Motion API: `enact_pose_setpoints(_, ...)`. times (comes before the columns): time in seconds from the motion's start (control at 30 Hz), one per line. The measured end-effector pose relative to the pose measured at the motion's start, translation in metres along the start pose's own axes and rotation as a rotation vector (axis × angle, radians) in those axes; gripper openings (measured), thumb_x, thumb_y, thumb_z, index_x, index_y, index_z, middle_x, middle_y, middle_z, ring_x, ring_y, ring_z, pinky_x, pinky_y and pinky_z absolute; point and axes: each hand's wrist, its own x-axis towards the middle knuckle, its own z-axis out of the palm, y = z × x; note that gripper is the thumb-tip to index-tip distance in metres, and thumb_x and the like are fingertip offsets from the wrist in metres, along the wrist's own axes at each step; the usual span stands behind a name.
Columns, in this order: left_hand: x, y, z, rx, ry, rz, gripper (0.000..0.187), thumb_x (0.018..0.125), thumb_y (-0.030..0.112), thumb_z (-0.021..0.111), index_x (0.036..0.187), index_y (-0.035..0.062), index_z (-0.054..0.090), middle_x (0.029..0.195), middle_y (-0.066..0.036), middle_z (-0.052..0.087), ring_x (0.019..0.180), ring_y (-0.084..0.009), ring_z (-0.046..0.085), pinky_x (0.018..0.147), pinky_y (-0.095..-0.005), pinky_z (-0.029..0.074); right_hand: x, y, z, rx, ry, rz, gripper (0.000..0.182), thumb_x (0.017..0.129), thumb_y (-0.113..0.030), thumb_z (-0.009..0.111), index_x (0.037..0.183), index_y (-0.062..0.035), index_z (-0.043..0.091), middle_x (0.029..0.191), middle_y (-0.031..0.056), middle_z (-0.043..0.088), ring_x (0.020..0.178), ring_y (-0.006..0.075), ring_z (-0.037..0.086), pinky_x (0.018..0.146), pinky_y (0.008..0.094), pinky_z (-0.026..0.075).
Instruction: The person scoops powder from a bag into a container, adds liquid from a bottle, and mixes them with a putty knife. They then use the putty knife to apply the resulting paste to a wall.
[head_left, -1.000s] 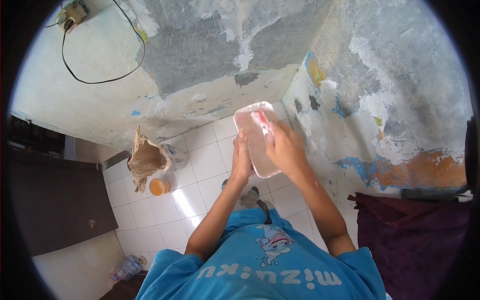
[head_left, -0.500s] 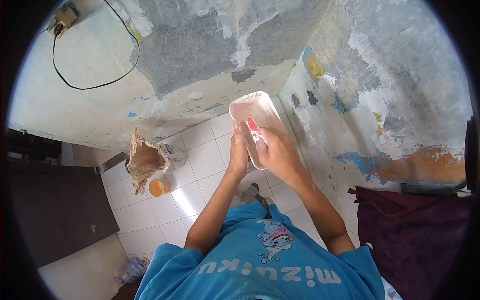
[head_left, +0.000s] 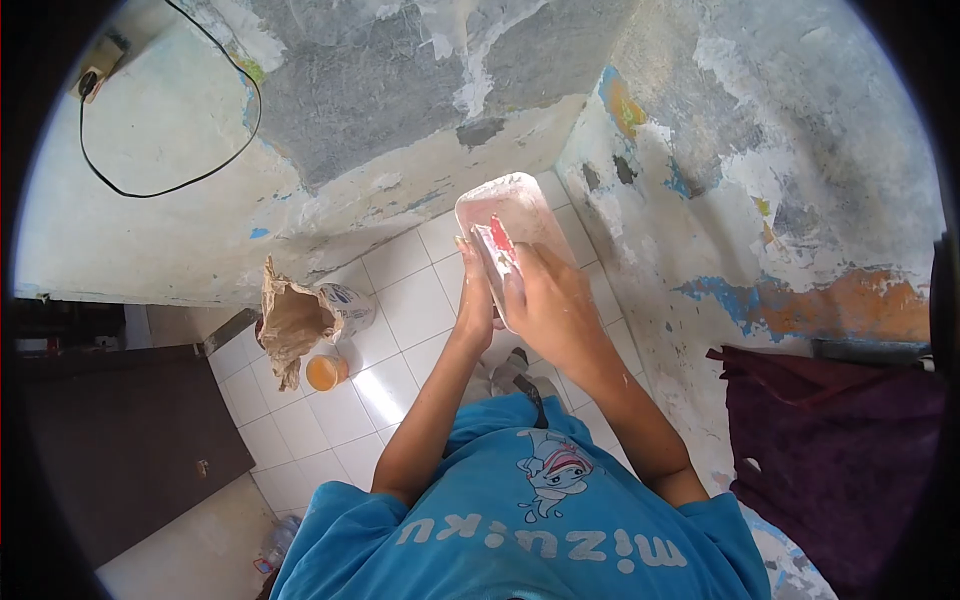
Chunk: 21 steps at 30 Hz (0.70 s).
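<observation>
Tiled floor (head_left: 400,310); shirt (head_left: 520,520) reading "mizu:ku"

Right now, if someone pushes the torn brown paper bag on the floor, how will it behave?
The brown paper bag would probably crumple rather than slide stiffly: its top is ragged and sagging. It leans against a printed sack, so it may tip. It looks light, though its contents are hidden.

Plastic tray (head_left: 520,215): translucent white, rectangular, rounded corners, surface cloudy and pale pink. Held up off the tiled floor, tilted, long axis running away from the person, lower end hidden behind the hands. Small red-and-white pad (head_left: 497,247) lies pressed flat against the tray's inner face, near its middle.
</observation>
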Motion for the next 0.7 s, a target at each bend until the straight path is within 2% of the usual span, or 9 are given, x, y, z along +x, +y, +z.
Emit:
enact_pose_setpoints(0.03, 0.000, -0.003, -0.001, 0.004, -0.002, -0.009, 0.099, 0.093, 0.081, 0.008, 0.163, 0.0119, 0.002, 0.168, -0.016, 0.012, 0.155, -0.0324, 0.017, 0.125, -0.0462, 0.024, -0.002, 0.001, 0.006, -0.009, -0.049, 0.023, 0.022, 0.089, -0.010, 0.061, 0.106, 0.0044, 0.063, 0.093, 0.0197, 0.067, 0.076, 0.0392, 0.070, 0.066, 0.0473, 0.056)
enact_pose_setpoints(0.1, 0.004, -0.009, -0.004, 0.118, 0.134, 0.119, 0.098, 0.095, 0.081, 0.010, 0.159, 0.0076, 0.024, 0.149, -0.021, 0.047, 0.136, -0.0321, 0.051, 0.100, -0.0420, 0.054, -0.005, 0.003, 0.017, 0.031, -0.072, 0.067, 0.019, 0.089, -0.008, 0.060, 0.102, 0.0054, 0.062, 0.091, 0.0211, 0.067, 0.079, 0.0403, 0.069, 0.070, 0.0487, 0.054)
enact_pose_setpoints(0.13, 0.005, -0.010, -0.007, 0.120, 0.131, 0.113, 0.098, 0.095, 0.081, 0.010, 0.159, 0.0076, 0.024, 0.149, -0.021, 0.047, 0.136, -0.0321, 0.051, 0.100, -0.0420, 0.054, -0.005, 0.003, 0.021, 0.071, -0.093, 0.104, 0.016, 0.090, -0.007, 0.058, 0.099, 0.0063, 0.061, 0.090, 0.0225, 0.067, 0.081, 0.0414, 0.067, 0.074, 0.0501, 0.053)
enact_pose_setpoints(0.2, 0.003, -0.006, -0.014, 0.147, 0.033, 0.046, 0.098, 0.095, 0.080, 0.009, 0.163, 0.0109, 0.002, 0.167, -0.019, 0.016, 0.154, -0.0337, 0.021, 0.122, -0.0472, 0.031, -0.003, 0.001, 0.028, 0.029, -0.113, 0.095, 0.016, 0.090, -0.007, 0.057, 0.099, 0.0062, 0.061, 0.090, 0.0230, 0.067, 0.082, 0.0421, 0.067, 0.074, 0.0505, 0.053)
enact_pose_setpoints(0.23, 0.000, -0.001, -0.014, 0.147, 0.031, 0.041, 0.098, 0.095, 0.080, 0.009, 0.163, 0.0109, 0.002, 0.167, -0.019, 0.016, 0.154, -0.0337, 0.021, 0.122, -0.0472, 0.031, -0.003, 0.001, 0.030, -0.014, -0.129, 0.085, 0.016, 0.090, -0.006, 0.057, 0.099, 0.0061, 0.061, 0.090, 0.0234, 0.067, 0.082, 0.0428, 0.067, 0.075, 0.0508, 0.053)
enact_pose_setpoints(0.43, -0.009, 0.019, -0.013, 0.174, 0.109, -0.176, 0.105, 0.091, 0.086, 0.018, 0.159, 0.0064, 0.027, 0.151, -0.022, 0.045, 0.133, -0.0378, 0.053, 0.098, -0.0526, 0.052, 0.024, 0.027, 0.018, 0.003, -0.054, 0.059, 0.019, 0.089, -0.012, 0.061, 0.102, 0.0012, 0.065, 0.096, 0.0233, 0.070, 0.085, 0.0438, 0.068, 0.077, 0.0510, 0.054)
enact_pose_setpoints(0.6, -0.005, 0.009, -0.015, 0.095, 0.187, -0.116, 0.103, 0.092, 0.084, 0.028, 0.157, 0.0042, 0.030, 0.149, -0.022, 0.047, 0.125, -0.0380, 0.060, 0.097, -0.0519, 0.053, 0.051, 0.029, -0.030, 0.011, -0.030, 0.106, 0.016, 0.088, -0.013, 0.062, 0.097, 0.0007, 0.065, 0.089, 0.0244, 0.068, 0.084, 0.0453, 0.065, 0.077, 0.0515, 0.052)
enact_pose_setpoints(0.67, -0.001, 0.004, -0.018, 0.046, 0.166, -0.055, 0.096, 0.095, 0.077, 0.040, 0.145, -0.0042, 0.034, 0.123, -0.021, 0.053, 0.119, -0.0352, 0.062, 0.087, -0.0483, 0.061, 0.054, 0.027, -0.038, 0.007, -0.005, 0.098, 0.016, 0.088, -0.013, 0.062, 0.095, 0.0011, 0.064, 0.087, 0.0251, 0.068, 0.084, 0.0459, 0.065, 0.076, 0.0519, 0.051)
enact_pose_setpoints(0.7, -0.003, 0.005, -0.017, 0.038, 0.167, -0.055, 0.096, 0.095, 0.077, 0.040, 0.145, -0.0042, 0.034, 0.123, -0.021, 0.053, 0.119, -0.0352, 0.062, 0.087, -0.0483, 0.061, 0.053, 0.027, -0.040, -0.026, -0.001, 0.077, 0.016, 0.088, -0.013, 0.062, 0.096, 0.0012, 0.064, 0.089, 0.0243, 0.068, 0.083, 0.0456, 0.065, 0.076, 0.0518, 0.052)
